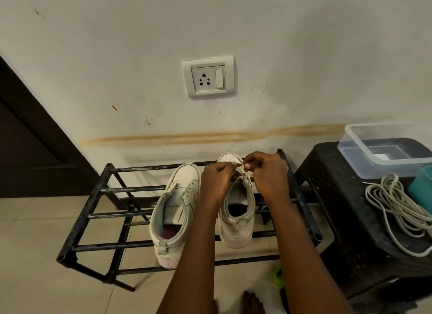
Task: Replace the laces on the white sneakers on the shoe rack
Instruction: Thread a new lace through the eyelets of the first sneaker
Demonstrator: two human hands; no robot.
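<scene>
Two white sneakers stand on the top bars of a black metal shoe rack (98,189), toes toward the wall. The left sneaker (174,211) has no lace in its eyelets. Over the front of the right sneaker (237,218), my left hand (216,180) and my right hand (268,173) meet. Each pinches a short bit of white lace (240,167) at the eyelets. My hands hide most of that shoe's lacing area. A loose pile of white laces (397,204) lies on the black stool to the right.
A black woven plastic stool (350,220) stands right of the rack, carrying a clear plastic box (383,147) and a teal container (422,187). A wall socket (208,76) is above. A dark door (28,138) is at left. My foot (252,302) is on the tiled floor.
</scene>
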